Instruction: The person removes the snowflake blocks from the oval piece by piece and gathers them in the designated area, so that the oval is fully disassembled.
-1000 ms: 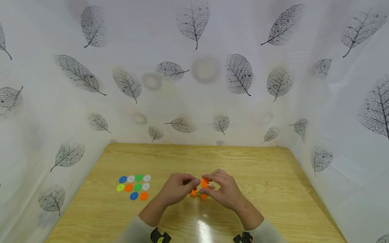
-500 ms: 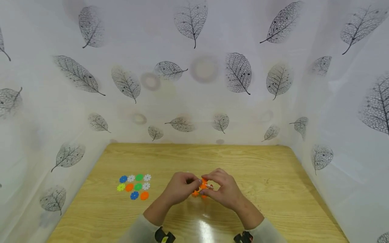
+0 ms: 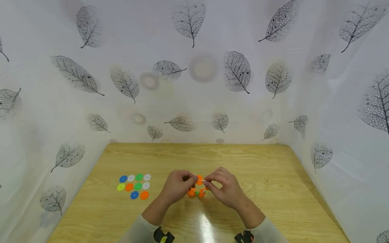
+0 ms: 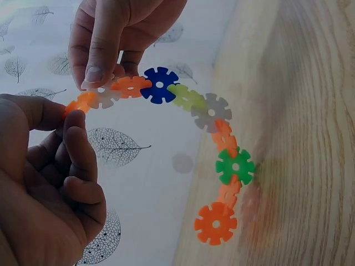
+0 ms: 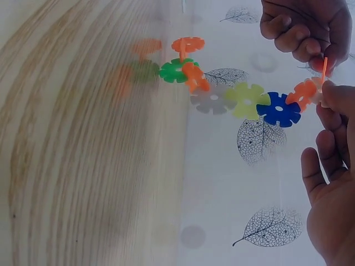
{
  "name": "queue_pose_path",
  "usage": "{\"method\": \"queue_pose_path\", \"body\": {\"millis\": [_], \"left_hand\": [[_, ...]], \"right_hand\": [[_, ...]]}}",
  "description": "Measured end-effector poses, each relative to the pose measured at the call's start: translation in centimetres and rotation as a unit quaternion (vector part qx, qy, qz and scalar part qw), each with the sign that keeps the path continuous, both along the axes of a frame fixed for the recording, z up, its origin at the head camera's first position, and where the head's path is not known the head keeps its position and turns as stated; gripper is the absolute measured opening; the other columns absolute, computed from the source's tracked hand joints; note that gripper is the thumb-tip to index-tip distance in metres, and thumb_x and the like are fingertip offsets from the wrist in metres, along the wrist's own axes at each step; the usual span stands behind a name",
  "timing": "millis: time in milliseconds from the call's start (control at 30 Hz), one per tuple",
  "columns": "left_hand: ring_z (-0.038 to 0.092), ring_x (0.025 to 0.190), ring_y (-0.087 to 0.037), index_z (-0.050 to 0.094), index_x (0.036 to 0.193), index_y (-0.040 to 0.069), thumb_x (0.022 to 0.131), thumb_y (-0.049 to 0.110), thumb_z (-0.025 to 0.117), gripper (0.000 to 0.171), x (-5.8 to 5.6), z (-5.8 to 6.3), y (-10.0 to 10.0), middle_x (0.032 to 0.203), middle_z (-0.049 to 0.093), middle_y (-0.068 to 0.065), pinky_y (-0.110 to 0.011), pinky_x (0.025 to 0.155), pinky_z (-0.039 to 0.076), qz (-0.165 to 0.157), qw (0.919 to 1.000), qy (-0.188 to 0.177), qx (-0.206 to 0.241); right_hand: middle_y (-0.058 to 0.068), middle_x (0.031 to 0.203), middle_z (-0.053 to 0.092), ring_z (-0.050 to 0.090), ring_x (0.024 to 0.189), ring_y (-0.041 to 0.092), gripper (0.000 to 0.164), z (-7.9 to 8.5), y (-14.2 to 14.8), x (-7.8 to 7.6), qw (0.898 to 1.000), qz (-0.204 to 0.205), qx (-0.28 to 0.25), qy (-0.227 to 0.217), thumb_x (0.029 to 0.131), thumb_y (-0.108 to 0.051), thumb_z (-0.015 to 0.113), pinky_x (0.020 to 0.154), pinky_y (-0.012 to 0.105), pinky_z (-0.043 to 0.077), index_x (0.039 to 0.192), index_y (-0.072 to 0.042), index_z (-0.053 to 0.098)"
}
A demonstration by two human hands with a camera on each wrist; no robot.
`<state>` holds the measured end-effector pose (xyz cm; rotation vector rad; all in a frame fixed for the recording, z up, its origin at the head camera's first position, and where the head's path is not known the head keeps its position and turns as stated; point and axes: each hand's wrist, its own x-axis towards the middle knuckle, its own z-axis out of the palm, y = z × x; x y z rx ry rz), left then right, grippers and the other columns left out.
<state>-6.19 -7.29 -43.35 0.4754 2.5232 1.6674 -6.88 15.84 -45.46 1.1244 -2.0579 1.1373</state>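
Observation:
Both hands hold a chain of notched plastic flower discs above the table. The left hand pinches the orange disc at the chain's upper end. Just beside it, the right hand pinches the adjoining translucent white disc, partly hidden by its thumb. From there the chain curves away through an orange disc, a blue disc, a yellow-green disc, a greyish clear disc and an orange one. Past a green disc, it finishes in orange discs, the last one hanging free.
Loose discs in blue, white, green, yellow and orange lie flat on the left part of the wooden table. A white curtain with leaf prints stands behind the table and at both sides.
The fingertips of the two hands have drawn slightly apart, and the right fingers have shifted their grip. The chain has swung, showing more of it between and below the hands. The loose discs stay put.

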Motion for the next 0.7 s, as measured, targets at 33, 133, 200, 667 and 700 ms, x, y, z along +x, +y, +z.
{"method": "queue_pose_path", "body": {"millis": [33,133,200,667,700], "left_hand": [[0.050,0.054,-0.009,0.074,0.077,0.018,0.100,0.028,0.068,0.026,0.01,-0.01,-0.02,0.075,0.070,-0.009,-0.027,0.049,0.045,0.000,1.0000,0.000,0.000],[0.048,0.053,-0.008,0.074,0.077,0.018,0.100,0.027,0.068,0.026,0.08,0.02,-0.02,0.074,0.069,-0.008,-0.026,0.048,0.043,0.002,1.0000,0.000,-0.001],[0.048,0.053,-0.008,0.074,0.076,0.017,0.100,0.027,0.068,0.026,0.12,0.07,0.00,0.073,0.069,-0.005,-0.026,0.047,0.043,0.005,1.0000,-0.001,-0.001],[0.063,0.066,-0.018,0.077,0.079,0.011,0.098,0.023,0.070,0.023,0.50,0.40,-0.43,0.073,0.070,-0.001,-0.034,0.061,0.056,0.025,0.9993,-0.018,0.019],[0.063,0.067,-0.018,0.077,0.079,0.011,0.098,0.022,0.070,0.023,0.49,0.45,-0.56,0.073,0.070,-0.002,-0.035,0.062,0.056,0.031,0.9990,-0.021,0.024]], "right_hand": [[-0.010,0.092,0.072,0.062,0.086,0.009,0.014,0.03,-0.01,0.02,1.000,0.000,0.002,0.001,0.089,-0.005,0.081,0.077,0.023,0.051,0.099,-0.014,0.078],[-0.011,0.090,0.071,0.061,0.085,0.008,0.006,0.04,-0.02,0.07,1.000,0.002,0.008,0.003,0.093,-0.010,0.079,0.077,0.021,0.050,0.097,-0.012,0.078],[-0.012,0.089,0.071,0.060,0.084,0.008,0.002,0.07,-0.03,0.10,1.000,0.001,0.009,0.007,0.095,-0.013,0.077,0.077,0.020,0.049,0.097,-0.012,0.078],[-0.010,0.088,0.072,0.060,0.080,0.011,0.010,-0.10,-0.73,0.03,1.000,0.006,0.006,0.024,0.088,-0.004,0.082,0.077,0.018,0.047,0.094,-0.009,0.076],[-0.010,0.088,0.072,0.060,0.080,0.010,0.014,-0.11,-0.69,0.01,1.000,0.002,0.009,0.026,0.085,-0.001,0.083,0.077,0.019,0.048,0.094,-0.010,0.076]]}}
